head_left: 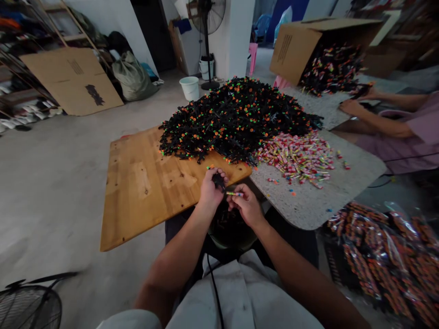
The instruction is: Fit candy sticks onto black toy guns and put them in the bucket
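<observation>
My left hand (211, 189) is closed around a small black plastic toy (218, 180) near the front edge of the wooden board. Pinched in the fingers of my right hand (249, 205) is a thin, brightly coloured candy tube (235, 194), its end close to or touching the black toy. Beyond my hands rises a big heap of black plastic toys (236, 119) with orange and green bits. To its right lies a pile of pink, red and yellow tubes (298, 155). Below my hands, a dark round bucket (231, 237) sits between my knees, with some small pieces inside.
The wooden board (147, 183) meets a grey speckled table (302, 208). At right, a co-worker's hands (356, 103) work beside a tipped cardboard box (295, 50) spilling black pieces. Clear bags of orange-and-black items (387, 260) lie lower right. A fan (29, 306) stands lower left.
</observation>
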`<act>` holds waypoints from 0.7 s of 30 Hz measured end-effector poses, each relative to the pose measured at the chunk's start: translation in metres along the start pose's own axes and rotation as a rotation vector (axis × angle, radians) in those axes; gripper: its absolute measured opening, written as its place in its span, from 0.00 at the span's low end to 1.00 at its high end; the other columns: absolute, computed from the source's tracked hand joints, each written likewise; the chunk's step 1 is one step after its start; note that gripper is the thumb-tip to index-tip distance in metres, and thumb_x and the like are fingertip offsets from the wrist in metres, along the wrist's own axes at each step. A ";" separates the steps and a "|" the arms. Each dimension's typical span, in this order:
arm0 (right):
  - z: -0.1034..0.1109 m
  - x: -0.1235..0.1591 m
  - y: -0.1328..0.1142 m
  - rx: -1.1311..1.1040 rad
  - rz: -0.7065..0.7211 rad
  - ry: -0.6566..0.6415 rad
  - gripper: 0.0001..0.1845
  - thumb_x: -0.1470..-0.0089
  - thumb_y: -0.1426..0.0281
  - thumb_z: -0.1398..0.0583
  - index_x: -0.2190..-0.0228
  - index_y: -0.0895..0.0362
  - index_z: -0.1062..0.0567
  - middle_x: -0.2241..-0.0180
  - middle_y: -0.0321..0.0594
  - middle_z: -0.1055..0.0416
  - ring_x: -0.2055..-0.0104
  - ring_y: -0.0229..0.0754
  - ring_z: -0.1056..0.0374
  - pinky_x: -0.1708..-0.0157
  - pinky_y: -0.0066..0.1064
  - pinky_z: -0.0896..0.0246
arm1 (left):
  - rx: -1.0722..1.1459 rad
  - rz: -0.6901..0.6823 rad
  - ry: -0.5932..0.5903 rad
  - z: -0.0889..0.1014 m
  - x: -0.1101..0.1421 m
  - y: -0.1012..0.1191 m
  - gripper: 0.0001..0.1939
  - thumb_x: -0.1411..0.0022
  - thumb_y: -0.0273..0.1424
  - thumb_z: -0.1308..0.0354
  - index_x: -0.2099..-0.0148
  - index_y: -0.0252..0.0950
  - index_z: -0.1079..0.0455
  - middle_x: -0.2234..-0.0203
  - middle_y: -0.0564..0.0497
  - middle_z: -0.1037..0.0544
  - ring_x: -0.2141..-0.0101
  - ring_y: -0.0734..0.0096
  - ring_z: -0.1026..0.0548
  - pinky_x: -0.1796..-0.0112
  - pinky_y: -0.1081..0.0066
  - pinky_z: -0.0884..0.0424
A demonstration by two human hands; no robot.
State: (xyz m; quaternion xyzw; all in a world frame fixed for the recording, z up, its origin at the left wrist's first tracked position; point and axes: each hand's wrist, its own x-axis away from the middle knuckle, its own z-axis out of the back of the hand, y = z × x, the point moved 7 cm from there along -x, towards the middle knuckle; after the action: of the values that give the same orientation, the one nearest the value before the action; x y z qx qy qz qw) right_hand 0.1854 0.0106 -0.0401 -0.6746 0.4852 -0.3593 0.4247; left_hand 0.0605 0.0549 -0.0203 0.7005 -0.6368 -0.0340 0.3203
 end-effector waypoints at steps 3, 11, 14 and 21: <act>0.001 0.000 0.001 -0.017 0.008 0.009 0.17 0.50 0.61 0.32 0.66 0.51 0.34 0.74 0.30 0.23 0.79 0.37 0.32 0.77 0.30 0.32 | 0.054 0.011 0.005 -0.004 0.003 -0.003 0.10 0.41 0.24 0.40 0.70 0.37 0.38 0.77 0.57 0.32 0.77 0.80 0.33 0.73 0.77 0.36; -0.004 0.009 -0.016 0.246 0.078 0.017 0.16 0.42 0.57 0.34 0.58 0.54 0.23 0.77 0.30 0.27 0.79 0.38 0.34 0.76 0.30 0.33 | 0.009 -0.057 -0.033 -0.011 0.006 -0.005 0.06 0.37 0.30 0.37 0.61 0.38 0.32 0.76 0.57 0.31 0.77 0.78 0.31 0.74 0.76 0.36; -0.006 0.012 -0.030 0.598 0.165 -0.031 0.13 0.36 0.59 0.39 0.58 0.54 0.21 0.71 0.37 0.22 0.71 0.41 0.27 0.68 0.31 0.31 | -0.012 -0.086 -0.049 -0.011 0.007 -0.004 0.05 0.34 0.32 0.38 0.60 0.38 0.31 0.74 0.55 0.27 0.75 0.75 0.27 0.71 0.75 0.32; -0.009 0.014 -0.044 0.997 0.407 -0.129 0.14 0.35 0.62 0.39 0.71 0.52 0.22 0.64 0.44 0.22 0.58 0.49 0.26 0.53 0.39 0.32 | -0.076 -0.088 -0.051 -0.016 0.011 0.002 0.08 0.32 0.37 0.38 0.58 0.39 0.30 0.72 0.54 0.26 0.73 0.74 0.26 0.72 0.74 0.34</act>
State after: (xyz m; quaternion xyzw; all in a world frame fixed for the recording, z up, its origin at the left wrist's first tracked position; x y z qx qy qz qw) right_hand 0.1966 0.0021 0.0050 -0.3043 0.3497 -0.4144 0.7832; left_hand 0.0685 0.0509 -0.0026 0.7141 -0.6114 -0.0904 0.3286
